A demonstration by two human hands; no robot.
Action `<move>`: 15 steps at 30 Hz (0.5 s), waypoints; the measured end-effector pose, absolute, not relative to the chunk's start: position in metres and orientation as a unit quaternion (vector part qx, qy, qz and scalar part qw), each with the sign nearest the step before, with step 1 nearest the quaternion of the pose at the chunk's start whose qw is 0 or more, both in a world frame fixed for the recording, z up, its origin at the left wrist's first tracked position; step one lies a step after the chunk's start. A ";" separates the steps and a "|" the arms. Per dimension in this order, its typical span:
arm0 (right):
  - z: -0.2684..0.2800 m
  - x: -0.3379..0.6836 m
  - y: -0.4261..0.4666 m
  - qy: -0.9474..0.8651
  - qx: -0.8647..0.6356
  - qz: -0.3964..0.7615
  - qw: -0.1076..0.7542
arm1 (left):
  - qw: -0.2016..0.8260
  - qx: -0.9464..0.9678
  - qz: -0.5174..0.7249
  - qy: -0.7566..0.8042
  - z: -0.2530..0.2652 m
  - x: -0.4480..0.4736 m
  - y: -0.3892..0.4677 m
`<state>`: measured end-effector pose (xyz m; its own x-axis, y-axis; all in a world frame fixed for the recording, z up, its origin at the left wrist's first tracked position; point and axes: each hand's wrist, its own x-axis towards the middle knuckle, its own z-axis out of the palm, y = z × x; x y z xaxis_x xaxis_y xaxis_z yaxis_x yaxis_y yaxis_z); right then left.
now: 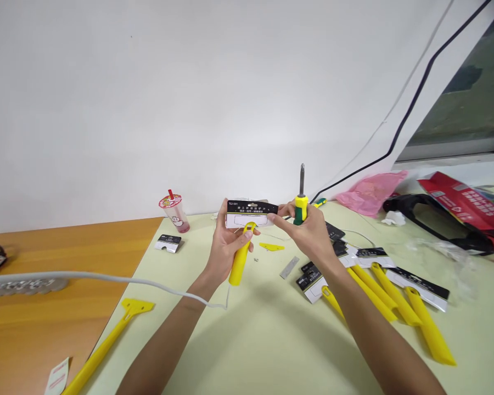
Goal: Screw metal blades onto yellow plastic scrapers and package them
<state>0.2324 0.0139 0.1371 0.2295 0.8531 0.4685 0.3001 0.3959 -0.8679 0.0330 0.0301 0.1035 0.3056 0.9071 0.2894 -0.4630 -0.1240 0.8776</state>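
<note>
My left hand (pixel 221 249) is closed around a short yellow plastic scraper handle (pixel 239 264) with a hole at its upper end. Behind that end stands a black-and-white printed header card (pixel 247 207), also steadied by my left fingers. My right hand (pixel 315 233) holds a green-and-yellow screwdriver (pixel 301 207), its metal shaft pointing up. The right thumb and fingers also pinch the card's right end. Below the hands lie a flat yellow plate (pixel 271 247), small metal bits (pixel 256 260) and a grey metal blade (pixel 289 267).
Several yellow handles (pixel 430 323) with header cards (pixel 420 286) lie at right. A yellow long-handled scraper (pixel 107 343) rests at left, beneath a grey cable (pixel 148 283). Farther back are a drink cup (pixel 177 214), another card (pixel 168 243), a pink bag (pixel 368 187) and a red package (pixel 469 206).
</note>
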 end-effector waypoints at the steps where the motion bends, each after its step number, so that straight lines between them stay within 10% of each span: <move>1: 0.137 0.233 0.015 -0.576 -0.498 0.240 0.602 | 0.619 0.515 0.552 0.216 0.101 0.033 0.031; 15: 0.135 0.221 0.007 -0.585 -0.393 0.344 0.621 | 0.775 0.354 0.494 0.174 0.086 0.022 0.052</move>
<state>0.2212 0.0069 0.1349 0.0787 0.8866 0.4557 0.0321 0.4546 -0.8901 0.0217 0.0518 0.0865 0.4511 0.8889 0.0799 -0.6422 0.2611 0.7207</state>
